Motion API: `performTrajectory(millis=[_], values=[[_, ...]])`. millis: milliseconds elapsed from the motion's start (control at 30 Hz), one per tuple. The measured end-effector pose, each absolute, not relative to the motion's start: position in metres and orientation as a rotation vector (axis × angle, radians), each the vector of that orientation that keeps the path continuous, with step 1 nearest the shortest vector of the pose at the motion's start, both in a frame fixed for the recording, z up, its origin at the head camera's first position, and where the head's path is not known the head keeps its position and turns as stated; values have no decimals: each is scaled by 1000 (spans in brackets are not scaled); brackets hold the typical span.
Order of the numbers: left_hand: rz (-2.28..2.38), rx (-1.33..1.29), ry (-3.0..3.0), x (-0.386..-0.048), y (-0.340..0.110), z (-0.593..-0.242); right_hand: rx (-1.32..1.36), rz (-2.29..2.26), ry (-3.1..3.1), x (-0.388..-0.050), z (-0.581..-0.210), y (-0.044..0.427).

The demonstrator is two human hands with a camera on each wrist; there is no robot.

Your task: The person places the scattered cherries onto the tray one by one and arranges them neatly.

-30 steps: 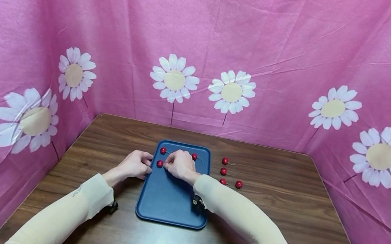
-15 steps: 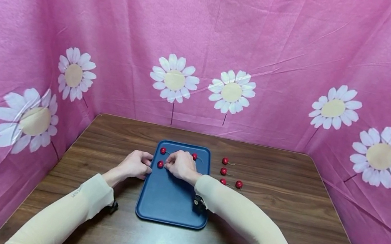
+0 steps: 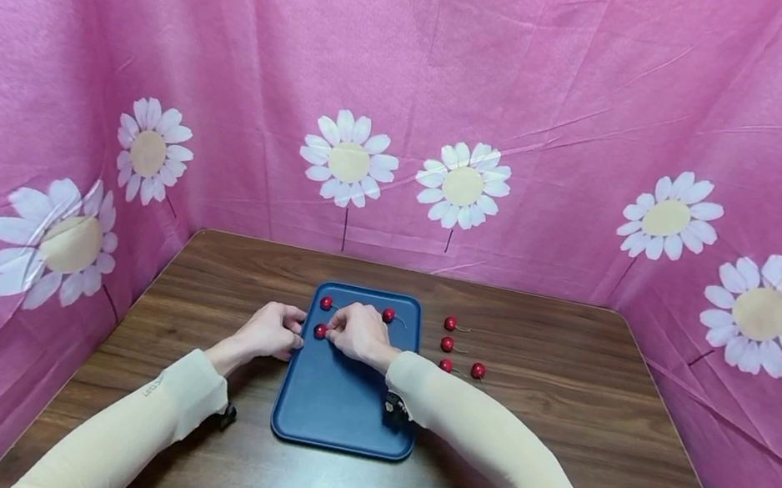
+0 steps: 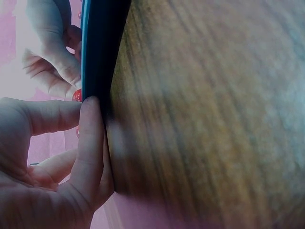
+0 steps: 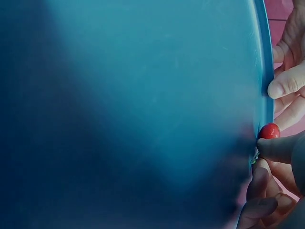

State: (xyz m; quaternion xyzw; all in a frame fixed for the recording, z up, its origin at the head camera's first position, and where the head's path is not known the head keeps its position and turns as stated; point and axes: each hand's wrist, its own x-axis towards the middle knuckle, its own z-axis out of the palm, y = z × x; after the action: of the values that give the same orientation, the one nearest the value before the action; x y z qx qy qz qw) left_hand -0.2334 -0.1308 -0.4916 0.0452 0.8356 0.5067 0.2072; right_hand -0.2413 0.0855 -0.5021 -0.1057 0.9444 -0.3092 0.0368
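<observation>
My right hand (image 3: 358, 332) pinches a red cherry (image 3: 320, 331) by its stem, low over the left part of a blue tray (image 3: 343, 414). In the right wrist view, thumb and fingertips meet at the stem just beside the cherry (image 5: 270, 131). Behind it on the tray lies one cherry (image 3: 326, 303), and another cherry (image 3: 389, 315) sits at the far right, partly behind my hand. My left hand (image 3: 268, 328) rests with extended fingers against the tray's left edge. Up close in the left wrist view, its fingertips touch the rim (image 4: 85, 52).
Right of the tray, on the brown wooden table (image 3: 562, 421), several cherries (image 3: 448, 344) lie in a loose column, with one cherry (image 3: 477, 370) off to the side. A pink cloth (image 3: 420, 46) with daisies hangs around the table's back and sides.
The pinched cherry has shifted slightly toward the near side of the tray, with my right hand moving very little. My left hand stays at the tray's edge.
</observation>
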Motion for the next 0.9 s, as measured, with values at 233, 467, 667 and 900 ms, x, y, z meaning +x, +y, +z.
performTrajectory(millis=[233, 467, 667, 900], values=[[1410, 138, 2330, -234, -131, -491, -378, -967, 2915, -242, -495, 91], [1402, 135, 2336, -234, -132, -493, -501, -1071, 2862, -240, -473, 117], [1400, 143, 2343, -234, -132, -494, -635, -1193, 2829, -233, -456, 152], [1403, 153, 2347, -233, -131, -491, -639, -1320, 2828, -221, -442, 205]])
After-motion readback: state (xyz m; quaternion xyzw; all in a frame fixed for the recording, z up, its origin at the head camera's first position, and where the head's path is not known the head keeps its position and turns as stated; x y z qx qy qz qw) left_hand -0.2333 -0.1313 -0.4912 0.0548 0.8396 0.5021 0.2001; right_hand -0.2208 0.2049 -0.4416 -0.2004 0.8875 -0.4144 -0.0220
